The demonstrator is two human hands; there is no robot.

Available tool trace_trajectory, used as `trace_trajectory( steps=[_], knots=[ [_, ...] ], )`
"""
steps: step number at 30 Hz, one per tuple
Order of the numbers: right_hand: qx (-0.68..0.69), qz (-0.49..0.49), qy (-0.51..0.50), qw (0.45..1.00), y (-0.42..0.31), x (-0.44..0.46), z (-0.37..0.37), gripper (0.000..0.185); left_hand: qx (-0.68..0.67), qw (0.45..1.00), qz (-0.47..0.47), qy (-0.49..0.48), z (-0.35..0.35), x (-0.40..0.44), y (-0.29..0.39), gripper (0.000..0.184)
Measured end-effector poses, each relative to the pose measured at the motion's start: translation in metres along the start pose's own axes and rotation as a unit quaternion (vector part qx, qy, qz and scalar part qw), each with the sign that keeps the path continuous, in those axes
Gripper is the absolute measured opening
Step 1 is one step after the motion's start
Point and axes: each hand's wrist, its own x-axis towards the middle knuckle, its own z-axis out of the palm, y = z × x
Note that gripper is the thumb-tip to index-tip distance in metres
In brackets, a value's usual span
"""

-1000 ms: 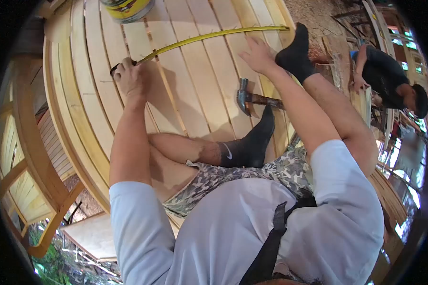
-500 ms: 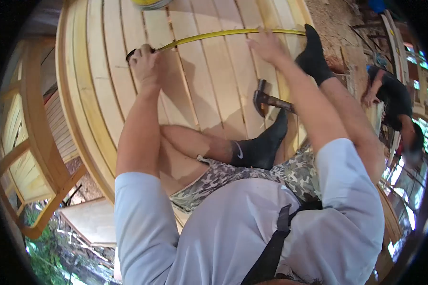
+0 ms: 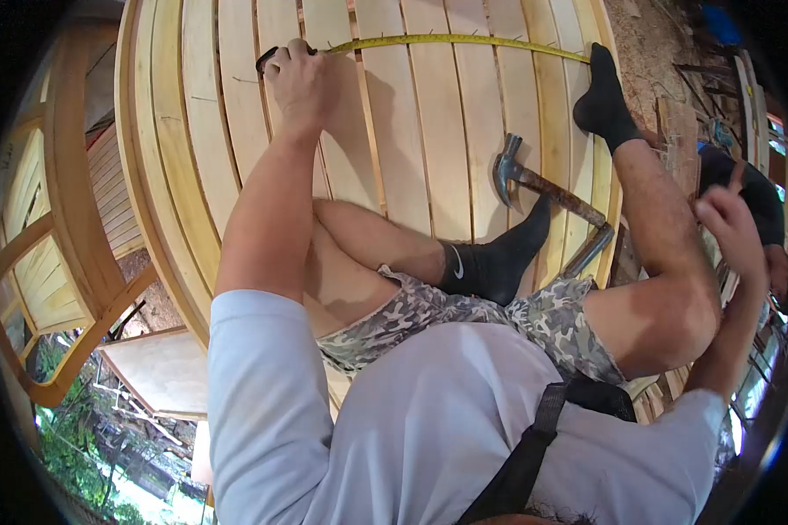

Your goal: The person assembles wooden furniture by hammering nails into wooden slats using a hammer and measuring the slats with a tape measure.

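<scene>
My left hand (image 3: 296,83) is closed around the dark case of a tape measure (image 3: 269,59) at the far part of the slatted wooden panel (image 3: 394,131). From the case a yellow blade (image 3: 446,39) runs right across the slats. Its far end meets my black-socked foot (image 3: 600,87) at the panel's edge. Out to the right, off the panel, my right hand (image 3: 727,219) is raised with its fingers curled; what they hold, if anything, is unclear. A claw hammer (image 3: 556,192) lies on the slats between my legs, its handle end near a dark bar (image 3: 588,252).
Thin nail-like pieces stick up from several slats. A curved wooden frame (image 3: 79,201) stands at the left, above a flat board (image 3: 158,372). Behind my right hand is another person in dark clothing (image 3: 766,197). Wood scraps (image 3: 674,131) lie beyond the panel's right edge.
My right hand has left the tape blade and swung out to the right, past my knee. The left hand stays on the tape case. The view has shifted, showing more of the hammer.
</scene>
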Motion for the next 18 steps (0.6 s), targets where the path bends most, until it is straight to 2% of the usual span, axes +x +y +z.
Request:
trace_trajectory(
  steps=[2,3,5,9,11,12,14,18],
  knots=[
    [-0.012,0.009,0.088,0.996,0.004,-0.035,0.016,0.025,0.000,1.000,-0.005,-0.007,0.004,0.003,0.000,0.020],
    [-0.008,0.011,0.084,0.996,0.000,-0.048,0.024,0.025,-0.003,1.000,-0.009,-0.009,0.005,0.004,0.000,0.021],
    [0.096,0.019,0.178,0.979,0.004,-0.071,0.035,0.026,0.008,1.000,-0.011,-0.017,0.001,0.005,0.002,0.022],
    [0.091,0.048,0.145,0.984,0.032,-0.094,0.038,0.023,0.035,0.999,-0.023,-0.032,0.002,0.009,0.004,0.027],
    [0.100,-0.026,0.244,0.964,-0.007,-0.085,0.048,0.019,0.026,0.999,-0.021,-0.020,0.001,0.011,0.005,0.029],
    [0.098,-0.024,0.243,0.965,-0.004,-0.087,0.045,0.019,0.021,0.998,-0.036,-0.037,-0.002,0.013,0.006,0.029],
    [0.025,-0.032,0.163,0.986,0.007,-0.091,0.035,0.019,0.026,0.997,-0.051,-0.043,-0.001,0.014,0.007,0.029],
    [0.051,-0.021,0.173,0.983,0.023,-0.098,0.041,0.020,0.023,0.999,-0.043,-0.023,0.006,0.013,0.002,0.029]
  ],
)
